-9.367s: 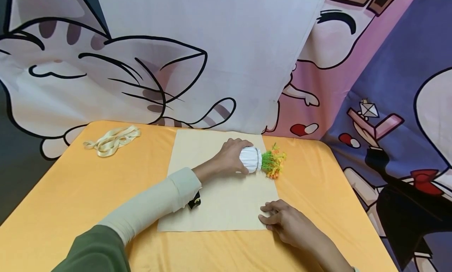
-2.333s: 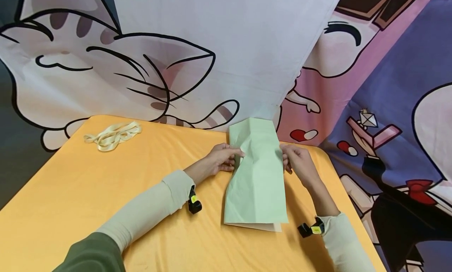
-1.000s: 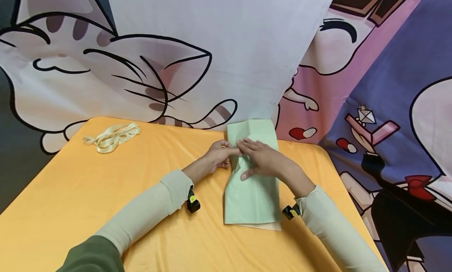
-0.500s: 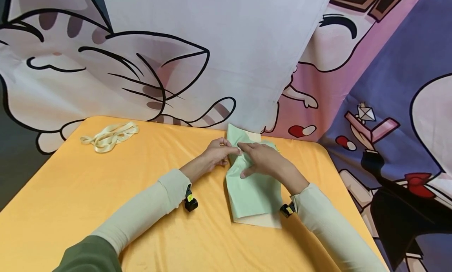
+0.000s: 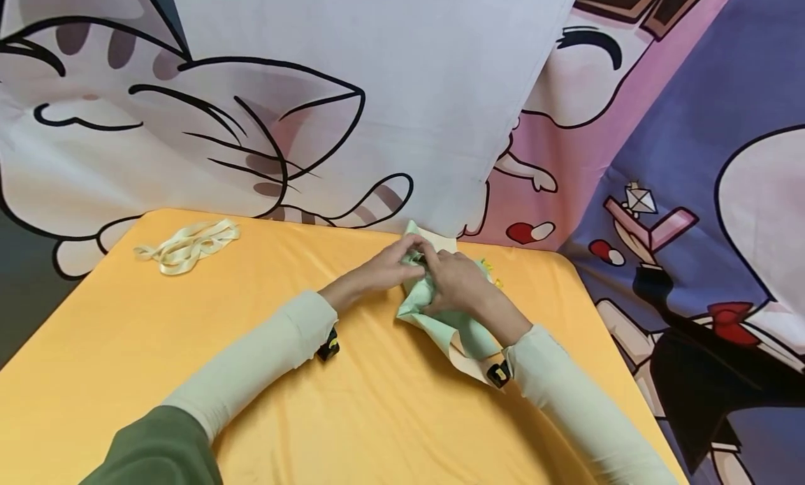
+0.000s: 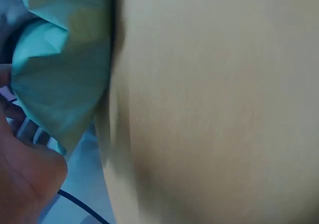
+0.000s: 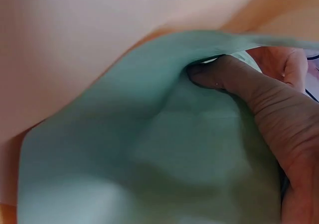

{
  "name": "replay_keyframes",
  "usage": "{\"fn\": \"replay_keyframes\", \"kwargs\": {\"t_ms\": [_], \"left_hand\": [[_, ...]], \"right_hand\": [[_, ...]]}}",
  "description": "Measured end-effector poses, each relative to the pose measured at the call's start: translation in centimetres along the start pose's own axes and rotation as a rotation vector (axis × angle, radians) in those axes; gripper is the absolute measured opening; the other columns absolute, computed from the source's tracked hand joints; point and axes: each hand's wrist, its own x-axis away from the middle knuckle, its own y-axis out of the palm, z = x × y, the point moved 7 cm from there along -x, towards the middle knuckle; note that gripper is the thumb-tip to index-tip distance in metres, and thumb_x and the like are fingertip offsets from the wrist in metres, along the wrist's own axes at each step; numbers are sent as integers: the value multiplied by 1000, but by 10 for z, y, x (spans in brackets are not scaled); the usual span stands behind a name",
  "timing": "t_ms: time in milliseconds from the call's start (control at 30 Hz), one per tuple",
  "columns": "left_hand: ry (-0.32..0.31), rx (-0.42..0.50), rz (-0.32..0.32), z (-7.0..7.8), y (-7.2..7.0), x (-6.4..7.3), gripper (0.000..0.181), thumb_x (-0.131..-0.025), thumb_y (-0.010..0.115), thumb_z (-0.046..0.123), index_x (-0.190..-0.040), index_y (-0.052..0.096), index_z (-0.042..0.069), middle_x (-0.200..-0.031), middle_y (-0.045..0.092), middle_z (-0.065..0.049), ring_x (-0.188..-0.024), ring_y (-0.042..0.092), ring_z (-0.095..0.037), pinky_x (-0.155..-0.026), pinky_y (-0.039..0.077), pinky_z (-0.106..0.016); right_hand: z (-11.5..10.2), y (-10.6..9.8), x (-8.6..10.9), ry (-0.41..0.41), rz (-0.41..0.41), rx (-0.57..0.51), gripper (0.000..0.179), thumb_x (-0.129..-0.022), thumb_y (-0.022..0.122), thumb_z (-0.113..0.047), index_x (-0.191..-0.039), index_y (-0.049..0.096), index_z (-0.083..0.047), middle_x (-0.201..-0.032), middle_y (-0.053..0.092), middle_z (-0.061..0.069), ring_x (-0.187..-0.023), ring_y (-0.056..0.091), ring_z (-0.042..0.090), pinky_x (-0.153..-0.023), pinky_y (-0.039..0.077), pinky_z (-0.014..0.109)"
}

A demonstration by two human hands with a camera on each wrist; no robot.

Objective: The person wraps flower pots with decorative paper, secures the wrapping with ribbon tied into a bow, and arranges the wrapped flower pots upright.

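Observation:
A sheet of wrapping paper [image 5: 468, 335], green on one face and cream on the other, is folded over and crumpled at its left end. My left hand [image 5: 388, 265] grips the gathered paper at that end; in the left wrist view its fingers partly hide behind the green paper [image 6: 65, 79]. Beside it my right hand [image 5: 458, 281] holds the same bunched part, and in the right wrist view its thumb presses into a fold of the green paper [image 7: 164, 149]. Yellow flowers [image 5: 488, 267] peek out past the paper's right side. Their white base is hidden.
A loose heap of cream ribbon [image 5: 189, 246] lies at the table's far left. The yellow cloth [image 5: 302, 401] covers the table. A printed cartoon curtain [image 5: 402, 121] hangs right behind the back edge.
Earlier the left hand held the white-wrapped flowers on the flat sheet. Then the paper was folded over, green side up. Now its left end is crumpled and its lower part swings right and curls up.

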Motion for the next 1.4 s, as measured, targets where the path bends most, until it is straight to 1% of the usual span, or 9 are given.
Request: {"fn": "replay_keyframes", "kwargs": {"t_ms": [133,333,467,600,767,933,1133,1267,1400], "left_hand": [[71,-138,-131,0,4,0,54,-108,56,28,-161,49,19,-167,57,-5,-153,55,-25,-130,45,-52],[124,-329,-176,0,2,0,64,-111,48,34,-173,38,23,-173,53,-2,-151,58,-23,-128,47,-51],[123,-484,-153,-1,2,0,66,-113,47,43,-175,38,21,-168,59,-4,-143,61,-28,-131,41,-55],[92,-606,-131,-3,4,4,71,-115,44,55,-176,39,17,-166,63,-5,-137,61,-32,-129,38,-58],[58,-667,-93,1,11,10,81,-116,38,66,-178,32,14,-170,60,-10,-153,55,-45,-132,36,-63],[15,-733,-47,9,21,17,91,-114,35,73,-180,27,10,-163,63,-20,-145,61,-47,-127,45,-61],[-20,-766,7,14,29,22,95,-114,34,75,-179,26,6,-153,66,-27,-138,63,-46,-121,50,-58],[-21,-805,12,12,32,23,95,-115,32,76,-179,25,5,-153,66,-27,-139,62,-44,-124,46,-57],[-23,-807,-11,10,35,24,94,-116,29,73,-178,22,3,-156,65,-27,-141,58,-46,-125,39,-58]], "right_hand": [[-5,1,1,-11,21,-3,116,-73,106,-54,-155,38,-9,-122,77,14,-120,73,32,-110,58,52],[-14,-4,6,-89,91,58,97,-74,107,-52,-148,57,-14,-154,68,13,-146,59,37,-121,53,58],[-16,-15,15,-108,181,118,94,-69,111,-43,-149,68,-19,-138,64,14,-126,54,37,-108,54,54],[-16,-20,24,-132,215,146,81,-78,103,-15,-152,71,-23,-116,61,10,-105,53,31,-90,51,47],[-10,-23,36,-133,212,132,84,-83,88,5,-159,67,-26,-122,68,10,-110,61,31,-94,58,47],[-5,-28,51,-85,205,24,74,-91,82,-2,-161,64,-16,-136,72,12,-127,63,36,-108,57,56],[4,-19,68,63,237,-248,63,-98,75,-26,-156,61,-9,-156,67,16,-152,48,45,-123,38,71],[5,0,70,119,258,-403,76,-93,88,-38,-157,57,-10,-162,53,22,-155,37,50,-122,40,73],[7,21,70,163,284,-506,86,-89,96,-30,-159,48,-13,-171,31,29,-161,23,54,-118,48,76]]}}
